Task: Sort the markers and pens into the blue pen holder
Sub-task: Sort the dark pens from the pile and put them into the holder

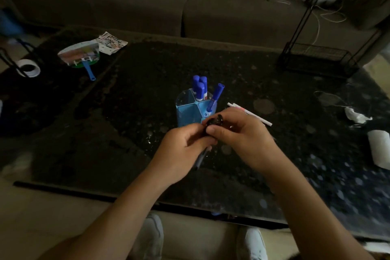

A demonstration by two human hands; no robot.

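Markers (pixel 199 87) with blue caps stand upright in the blue pen holder (pixel 187 112) on the dark counter (pixel 126 112). Just in front of the holder, my left hand (pixel 181 150) and right hand (pixel 242 133) meet, both pinching a dark marker (pixel 213 122). White pens (pixel 253 115) lie right of the holder.

The scene is dim and underexposed, with the sofa (pixel 190 6) sunk in murk. Faint round reflections speckle the dark glossy worktop (pixel 147 91), brightest toward the right. Wide-angle bending curves the worktop's edges, and the lower right corner smears into blur
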